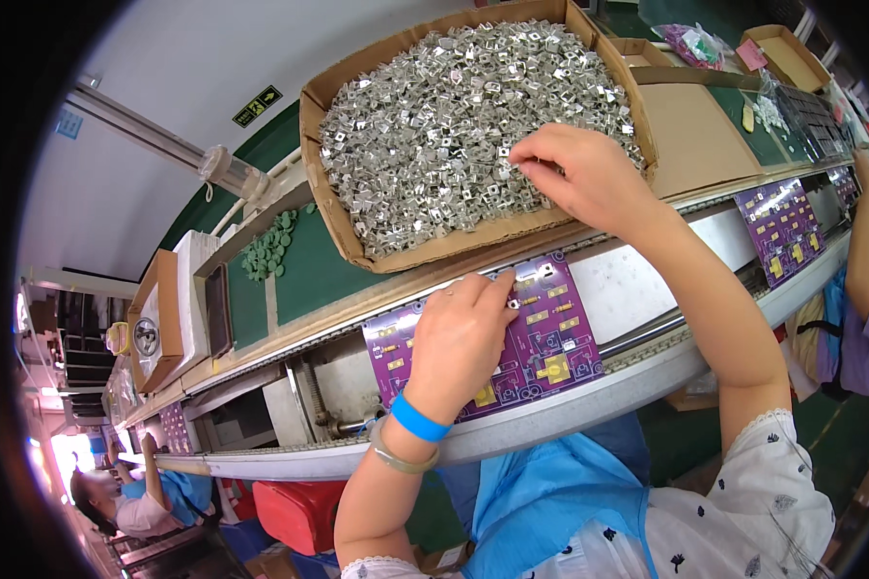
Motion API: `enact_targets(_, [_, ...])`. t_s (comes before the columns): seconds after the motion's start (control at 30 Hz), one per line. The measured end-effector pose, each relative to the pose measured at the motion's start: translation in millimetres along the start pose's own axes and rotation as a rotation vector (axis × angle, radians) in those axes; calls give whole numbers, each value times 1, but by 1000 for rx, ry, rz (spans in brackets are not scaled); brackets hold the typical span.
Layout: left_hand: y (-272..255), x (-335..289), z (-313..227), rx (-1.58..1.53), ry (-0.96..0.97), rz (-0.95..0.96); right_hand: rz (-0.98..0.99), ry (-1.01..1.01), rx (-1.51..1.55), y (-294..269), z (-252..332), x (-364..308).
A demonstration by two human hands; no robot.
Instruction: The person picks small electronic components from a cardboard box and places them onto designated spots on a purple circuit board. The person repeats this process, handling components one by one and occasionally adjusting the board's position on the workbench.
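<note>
A large cardboard box (330,214), heaped with small bent silvery metal clips (444,125), stands beyond the conveyor. Over its right side reaches my right hand (589,174), thumb and forefinger closed together just above the clips; what is between the tips is too small to make out. My left hand (462,328) rests on a purple circuit board (555,333) lying on the conveyor. Its fingers are bent and drawn together beside a small metal piece on the board, and I cannot tell if they grip it. The hand covers the board's middle left.
The conveyor rail (647,381) runs between me and the box. Another purple board (780,227) lies to the right, near a co-worker's arm (864,241). Green round pieces (270,243) lie on the green bench at left. A second co-worker (135,497) sits far left, past a red stool (297,516).
</note>
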State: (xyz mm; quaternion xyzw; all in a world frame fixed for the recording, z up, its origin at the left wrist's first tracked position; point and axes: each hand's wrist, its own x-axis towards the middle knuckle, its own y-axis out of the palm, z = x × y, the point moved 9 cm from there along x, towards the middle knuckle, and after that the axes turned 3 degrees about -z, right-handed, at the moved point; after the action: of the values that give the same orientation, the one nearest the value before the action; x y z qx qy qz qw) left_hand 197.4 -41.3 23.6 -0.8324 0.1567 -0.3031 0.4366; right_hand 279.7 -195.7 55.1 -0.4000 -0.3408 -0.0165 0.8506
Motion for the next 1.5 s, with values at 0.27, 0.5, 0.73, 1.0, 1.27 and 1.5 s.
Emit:
enact_targets(0.27, [-40,64,41,64,-63,-225,134,-138,-342,28,8,26])
enact_targets(0.5, [-16,114,65,114,-6,-178,127,-81,-392,25,13,23])
enact_targets(0.73, [-11,112,67,58,44,-126,170,-44,-417,33,19,29])
enact_targets(1.0, [-22,107,81,-68,-63,-109,112,-23,-363,38,18,28])
enact_targets(1.27, [-64,75,100,-471,-255,-206,106,8,-155,39,25,28])
enact_targets(1.5, [-86,8,93,-496,-322,-95,-87,-75,158,11,69,11])
